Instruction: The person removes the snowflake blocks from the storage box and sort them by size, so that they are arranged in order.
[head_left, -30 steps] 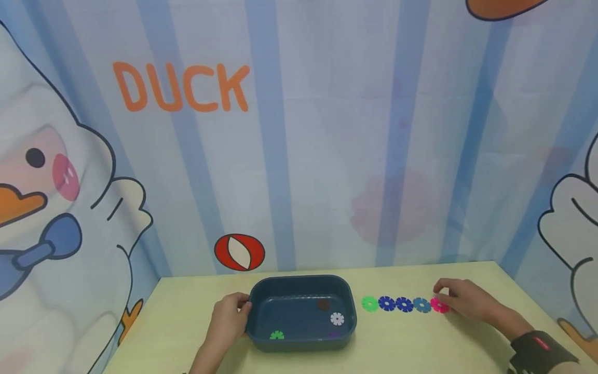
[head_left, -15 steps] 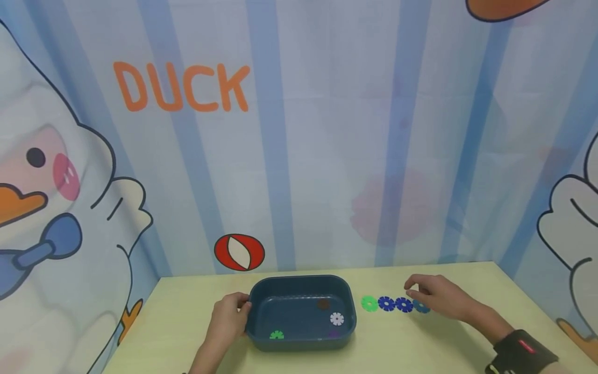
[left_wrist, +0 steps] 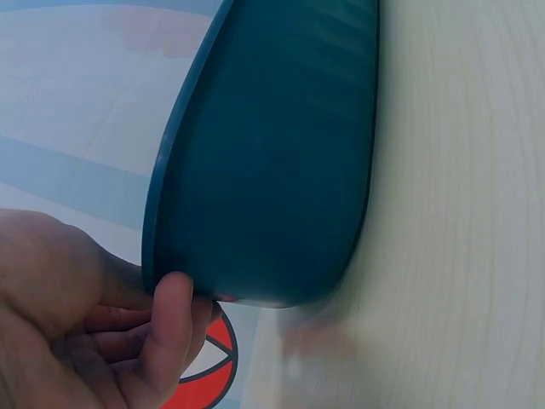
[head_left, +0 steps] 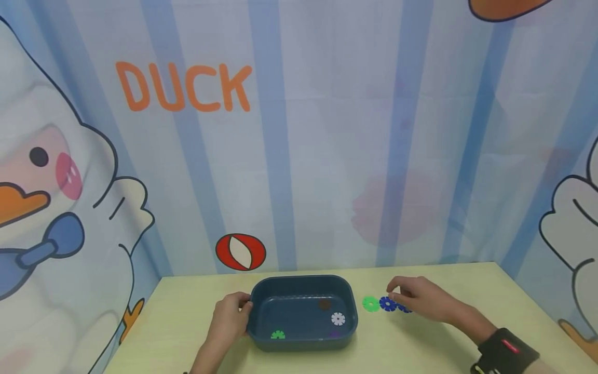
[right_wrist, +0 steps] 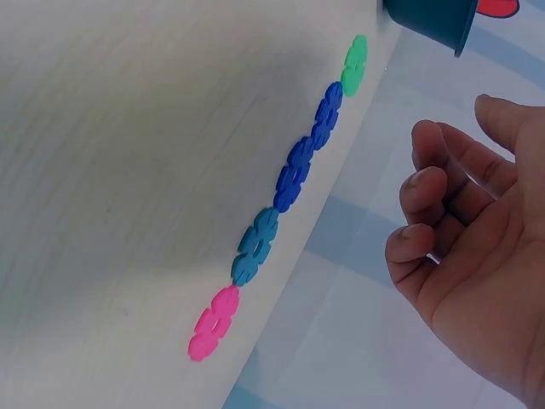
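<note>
- Left hand (head_left: pixel 228 318), lower centre-left of the head view: fingers wrapped over the left rim of the dark blue tub (head_left: pixel 301 284), thumb on the outer wall in the left wrist view (left_wrist: pixel 170 324). Looks like a bracing grip, keeping the tub from sliding on the table (head_left: pixel 187 311).
- In the tub: a green disc (head_left: pixel 277 335) at lower left of its floor, a white disc (head_left: pixel 338 318) toward the right, a brown one (head_left: pixel 324 304) above it, something purple (head_left: pixel 334 334) at the lower right edge, too dim to tell more.
- Right of the tub, a row of notched discs flat on the table: light green (right_wrist: pixel 354 64), two dark blue (right_wrist: pixel 326 113), teal (right_wrist: pixel 255 244), pink (right_wrist: pixel 214 322). Lined up edge to edge, likely for picking one at a time.
- Right hand (head_left: pixel 420 298): hovering over the row's middle, fingers loosely curled, holding nothing in the right wrist view (right_wrist: pixel 477 247).
- Against a second ago: that hand was at the pink end; it has slid left along the row toward the tub. Left hand and tub unchanged.
</note>
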A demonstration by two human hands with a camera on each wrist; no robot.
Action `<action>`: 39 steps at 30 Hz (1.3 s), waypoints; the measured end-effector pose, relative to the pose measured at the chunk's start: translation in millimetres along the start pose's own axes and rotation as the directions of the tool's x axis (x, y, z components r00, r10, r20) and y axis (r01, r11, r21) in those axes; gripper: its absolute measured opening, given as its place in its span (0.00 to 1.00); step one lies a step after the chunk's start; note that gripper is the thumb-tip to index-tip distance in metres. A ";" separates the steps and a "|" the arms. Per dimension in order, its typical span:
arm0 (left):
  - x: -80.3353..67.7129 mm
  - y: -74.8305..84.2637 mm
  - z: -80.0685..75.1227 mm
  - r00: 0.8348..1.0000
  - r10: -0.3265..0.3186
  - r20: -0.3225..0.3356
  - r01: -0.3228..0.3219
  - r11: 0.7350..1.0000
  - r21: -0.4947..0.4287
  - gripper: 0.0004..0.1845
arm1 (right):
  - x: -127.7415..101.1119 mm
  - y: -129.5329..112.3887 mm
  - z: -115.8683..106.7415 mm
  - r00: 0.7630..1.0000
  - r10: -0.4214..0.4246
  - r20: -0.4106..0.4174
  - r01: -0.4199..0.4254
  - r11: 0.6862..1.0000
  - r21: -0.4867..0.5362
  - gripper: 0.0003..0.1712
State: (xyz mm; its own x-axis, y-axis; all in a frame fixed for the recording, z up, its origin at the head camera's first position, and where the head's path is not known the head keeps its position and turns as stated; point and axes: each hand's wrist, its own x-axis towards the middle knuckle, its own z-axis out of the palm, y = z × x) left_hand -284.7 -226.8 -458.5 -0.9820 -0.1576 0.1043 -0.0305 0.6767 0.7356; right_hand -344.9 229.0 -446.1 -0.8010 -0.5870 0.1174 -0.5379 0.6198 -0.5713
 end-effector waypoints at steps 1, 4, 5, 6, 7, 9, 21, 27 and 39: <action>-0.1 0.3 -0.2 1.000 -0.002 0.000 0.002 1.000 0.000 0.12 | 1.1 -1.2 0.9 1.000 -0.005 0.001 0.005 1.000 0.000 0.16; -0.8 1.3 -0.9 1.000 -0.005 0.000 0.005 1.000 -0.001 0.13 | 4.6 -4.8 3.7 1.000 -0.015 0.003 0.015 1.000 0.000 0.15; -1.1 1.6 -1.2 1.000 -0.007 0.000 0.007 1.000 -0.002 0.13 | 5.8 -6.1 4.7 1.000 -0.017 0.003 0.017 1.000 0.001 0.15; -1.3 1.9 -1.5 1.000 -0.009 0.000 0.009 1.000 -0.002 0.13 | 7.1 -7.4 5.6 1.000 -0.018 0.002 0.018 1.000 0.001 0.15; -1.5 2.1 -1.7 1.000 -0.010 0.000 0.010 1.000 -0.003 0.13 | 8.5 -8.7 6.6 1.000 -0.021 0.000 0.021 1.000 -0.002 0.14; -1.8 2.3 -1.6 1.000 -0.009 0.001 0.009 1.000 -0.004 0.13 | 11.3 -11.7 8.8 1.000 -0.029 -0.004 0.029 1.000 -0.007 0.14; -1.7 3.5 -1.4 1.000 -0.022 0.003 0.022 1.000 -0.001 0.13 | 29.9 -33.6 24.7 0.994 -0.102 -0.048 0.099 0.993 -0.056 0.09; -1.8 3.0 -1.4 1.000 -0.013 -0.001 0.013 1.000 -0.003 0.13 | 42.0 -45.0 32.7 0.991 -0.130 -0.043 0.127 0.988 -0.083 0.14; -1.2 2.8 -1.6 1.000 -0.009 -0.003 0.009 1.000 0.002 0.13 | 58.6 -64.7 47.5 0.977 -0.211 -0.028 0.206 0.970 -0.125 0.18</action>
State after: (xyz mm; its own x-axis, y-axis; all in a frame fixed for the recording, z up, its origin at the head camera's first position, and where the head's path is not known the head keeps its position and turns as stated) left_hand -283.3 -225.9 -455.4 -0.9812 -0.1654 0.0998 -0.0392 0.6765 0.7354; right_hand -344.6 129.7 -440.8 -0.6763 -0.6898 0.2586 -0.7202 0.5453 -0.4290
